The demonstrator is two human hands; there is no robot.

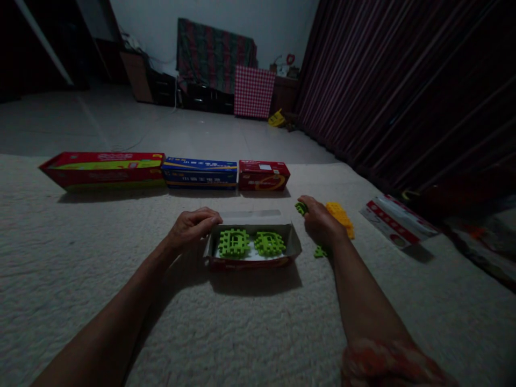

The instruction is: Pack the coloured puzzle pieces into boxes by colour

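In front of me an open red cardboard box [250, 263] holds two green interlocking plastic blocks [234, 243], lying side by side. My left hand [195, 226] grips the box at its far left corner, thumb and fingers closed on the edge. To the right of the box, my right hand [320, 220] is closed on another green plastic block [300, 208], whose toothed end sticks out past the fingers. A further green piece [320, 251] rests beside the right wrist, partly covered. Just beyond that wrist lie yellow plastic blocks [341, 219].
Across the back of the pale blanket [173, 322] stand a long red and green box [113, 172], a blue box [200, 173] and a red box [264, 176]. A white and red box [397, 221] sits at right, near dark striped curtains [363, 80].
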